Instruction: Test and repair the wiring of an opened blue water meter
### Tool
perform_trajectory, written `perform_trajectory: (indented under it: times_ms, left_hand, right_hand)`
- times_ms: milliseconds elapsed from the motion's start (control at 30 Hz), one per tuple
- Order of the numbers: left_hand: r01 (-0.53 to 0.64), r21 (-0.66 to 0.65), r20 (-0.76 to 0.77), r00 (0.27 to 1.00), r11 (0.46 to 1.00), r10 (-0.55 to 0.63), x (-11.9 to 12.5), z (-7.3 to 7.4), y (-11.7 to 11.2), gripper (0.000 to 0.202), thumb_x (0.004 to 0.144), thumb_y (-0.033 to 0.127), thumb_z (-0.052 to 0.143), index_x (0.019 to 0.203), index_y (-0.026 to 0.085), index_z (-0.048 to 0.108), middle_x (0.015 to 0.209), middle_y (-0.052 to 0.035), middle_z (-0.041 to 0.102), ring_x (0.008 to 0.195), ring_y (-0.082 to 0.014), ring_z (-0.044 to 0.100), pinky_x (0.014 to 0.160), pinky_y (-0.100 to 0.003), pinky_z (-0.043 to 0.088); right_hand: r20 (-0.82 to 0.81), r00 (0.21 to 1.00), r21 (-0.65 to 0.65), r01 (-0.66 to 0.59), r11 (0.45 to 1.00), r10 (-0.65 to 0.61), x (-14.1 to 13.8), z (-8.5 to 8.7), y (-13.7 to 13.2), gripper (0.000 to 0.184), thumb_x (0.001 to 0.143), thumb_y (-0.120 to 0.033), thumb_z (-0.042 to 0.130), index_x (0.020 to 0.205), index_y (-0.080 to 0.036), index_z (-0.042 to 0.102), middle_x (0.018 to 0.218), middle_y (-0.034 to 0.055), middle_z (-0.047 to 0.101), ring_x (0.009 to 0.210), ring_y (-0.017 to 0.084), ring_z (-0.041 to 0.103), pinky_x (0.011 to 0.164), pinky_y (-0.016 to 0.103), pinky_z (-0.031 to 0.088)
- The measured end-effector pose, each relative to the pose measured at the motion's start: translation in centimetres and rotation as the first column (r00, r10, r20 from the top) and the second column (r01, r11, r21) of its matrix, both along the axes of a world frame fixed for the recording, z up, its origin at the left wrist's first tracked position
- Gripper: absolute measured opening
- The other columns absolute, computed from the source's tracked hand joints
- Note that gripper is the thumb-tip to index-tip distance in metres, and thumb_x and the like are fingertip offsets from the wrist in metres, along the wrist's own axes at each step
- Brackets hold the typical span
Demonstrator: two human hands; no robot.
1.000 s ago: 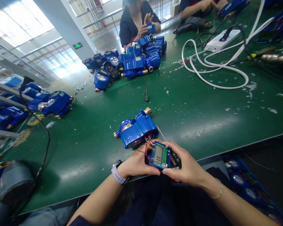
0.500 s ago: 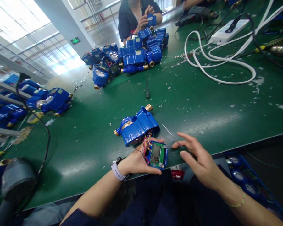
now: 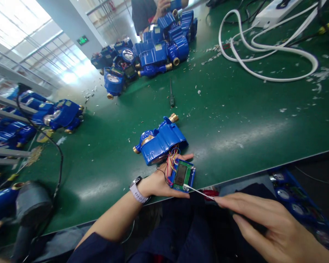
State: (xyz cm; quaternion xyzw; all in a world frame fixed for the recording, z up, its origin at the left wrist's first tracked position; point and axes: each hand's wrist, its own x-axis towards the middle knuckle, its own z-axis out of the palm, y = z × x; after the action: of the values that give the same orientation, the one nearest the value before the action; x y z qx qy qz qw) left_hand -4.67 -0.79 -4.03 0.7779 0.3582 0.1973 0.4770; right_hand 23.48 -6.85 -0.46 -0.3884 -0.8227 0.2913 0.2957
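The right hand [image 3: 265, 223] is nearest, below the table's edge. Its fingers are stretched long, with thumb and forefinger pinched on a thin pale strand [image 3: 199, 192], either a wire or a pin; the view is too fine to tell which. The strand's far tip meets the near edge of a small circuit board [image 3: 183, 175].

The left hand [image 3: 157, 183], with a watch [image 3: 136, 190] on its wrist, is curled around that circuit board. It grips it by the sides at the near rim of the green table [image 3: 235, 138], thumb along the far edge and display facing up.

Coloured wires [image 3: 172, 157] run from the circuit board to a blue meter body [image 3: 160, 142], which lies on the table just beyond the left hand's fingers and has brass ends.

Farther out, beyond the meter body, a screwdriver [image 3: 170, 95] lies alone among pale scraps. Well left of the left hand sits a group of blue meters [image 3: 59, 115]. A looped white cable [image 3: 265, 58] lies far out to the right of the right hand.

At the far side is a pile of blue meters [image 3: 153, 54], and another person's hand [image 3: 164, 4] holds a blue part above it.
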Motion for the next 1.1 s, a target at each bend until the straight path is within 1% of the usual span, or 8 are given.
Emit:
perform_trajectory:
  times_ms: [133, 267, 467, 600, 733, 800, 967, 1100]
  left_hand:
    - [0.052, -0.035, 0.02, 0.998, 0.998, -0.051, -0.3, -0.3, 0.1, 0.092, 0.069, 0.04, 0.082, 0.143, 0.026, 0.028, 0.147, -0.0149, 0.044, 0.138, -0.0312, 0.043, 0.119, -0.047, 0.027]
    - [0.109, -0.039, 0.015, 0.994, 0.993, -0.109, -0.5, -0.2, 0.2, 0.106, 0.069, 0.034, 0.083, 0.149, 0.026, 0.013, 0.148, -0.0153, 0.044, 0.14, -0.0316, 0.039, 0.122, -0.049, 0.02]
    - [0.073, -0.098, 0.065, 0.996, 0.993, -0.067, -0.7, 0.0, 0.4, 0.089, 0.068, 0.031, 0.084, 0.14, 0.025, 0.032, 0.146, -0.0147, 0.045, 0.137, -0.0308, 0.044, 0.117, -0.046, 0.033]
    - [0.1, -0.111, 0.114, 0.99, 0.989, -0.087, -0.8, -0.3, 0.5, 0.096, 0.062, 0.031, 0.088, 0.14, 0.026, 0.032, 0.149, -0.0152, 0.043, 0.137, -0.0319, 0.045, 0.116, -0.047, 0.034]
    - [0.1, -0.131, 0.125, 0.989, 0.986, -0.084, -0.7, -0.9, 0.2, 0.118, 0.059, 0.033, 0.09, 0.149, 0.029, 0.013, 0.141, -0.0143, 0.052, 0.134, -0.0312, 0.049, 0.116, -0.048, 0.034]
    - [0.08, -0.129, 0.122, 0.99, 0.988, -0.064, -0.7, -1.1, 0.1, 0.121, 0.059, 0.035, 0.09, 0.15, 0.029, 0.01, 0.138, -0.0136, 0.055, 0.133, -0.0312, 0.049, 0.115, -0.048, 0.035]
    - [0.05, -0.124, 0.117, 0.993, 0.991, -0.035, -0.8, -1.1, 0.0, 0.097, 0.059, 0.036, 0.089, 0.139, 0.025, 0.035, 0.135, -0.0136, 0.054, 0.133, -0.0326, 0.048, 0.116, -0.048, 0.033]
    - [0.097, -0.123, 0.116, 0.99, 0.988, -0.083, -1.0, -0.2, 0.5, 0.092, 0.062, 0.034, 0.087, 0.138, 0.023, 0.036, 0.138, -0.0137, 0.05, 0.132, -0.0318, 0.048, 0.116, -0.046, 0.034]
  right_hand:
    - [0.034, 0.998, 0.037, -0.049, 0.998, 0.048, -0.3, 0.0, 0.1, 0.034, 0.091, -0.01, 0.048, 0.115, -0.025, 0.066, 0.106, -0.0004, 0.072, 0.096, 0.012, 0.068, 0.084, 0.02, 0.056]
    - [0.037, 0.997, 0.015, -0.067, 0.998, 0.066, -0.3, -0.5, 0.0, 0.035, 0.094, -0.011, 0.046, 0.121, -0.026, 0.063, 0.111, 0.0007, 0.069, 0.101, 0.013, 0.066, 0.086, 0.022, 0.056]
    - [0.067, 0.992, -0.021, -0.107, 0.994, 0.108, -0.5, -0.7, -0.1, 0.035, 0.098, -0.012, 0.042, 0.125, -0.024, 0.059, 0.111, 0.0033, 0.067, 0.101, 0.015, 0.065, 0.083, 0.025, 0.057]
    - [0.103, 0.983, -0.018, -0.152, 0.988, 0.153, -0.4, -0.4, 0.0, 0.034, 0.1, -0.013, 0.039, 0.125, -0.023, 0.059, 0.105, 0.0035, 0.068, 0.095, 0.016, 0.066, 0.077, 0.026, 0.058]
    - [0.122, 0.972, -0.015, -0.198, 0.98, 0.199, -0.6, 0.2, 0.4, 0.035, 0.102, -0.014, 0.034, 0.128, -0.021, 0.056, 0.095, 0.0039, 0.066, 0.087, 0.016, 0.066, 0.071, 0.025, 0.058]
    - [0.123, 0.971, -0.015, -0.203, 0.979, 0.204, -0.7, 0.3, 0.5, 0.036, 0.102, -0.014, 0.033, 0.129, -0.02, 0.056, 0.094, 0.0044, 0.065, 0.086, 0.016, 0.067, 0.069, 0.023, 0.058]
    - [0.138, 0.964, -0.029, -0.223, 0.974, 0.225, -0.7, 0.3, 0.2, 0.04, 0.101, -0.011, 0.03, 0.132, -0.02, 0.053, 0.093, 0.0049, 0.065, 0.074, 0.014, 0.068, 0.06, 0.02, 0.057]
    - [0.154, 0.969, 0.008, -0.198, 0.98, 0.195, -1.1, 0.6, 0.1, 0.041, 0.099, -0.009, 0.03, 0.129, -0.021, 0.056, 0.09, 0.0024, 0.066, 0.068, 0.011, 0.067, 0.062, 0.016, 0.056]
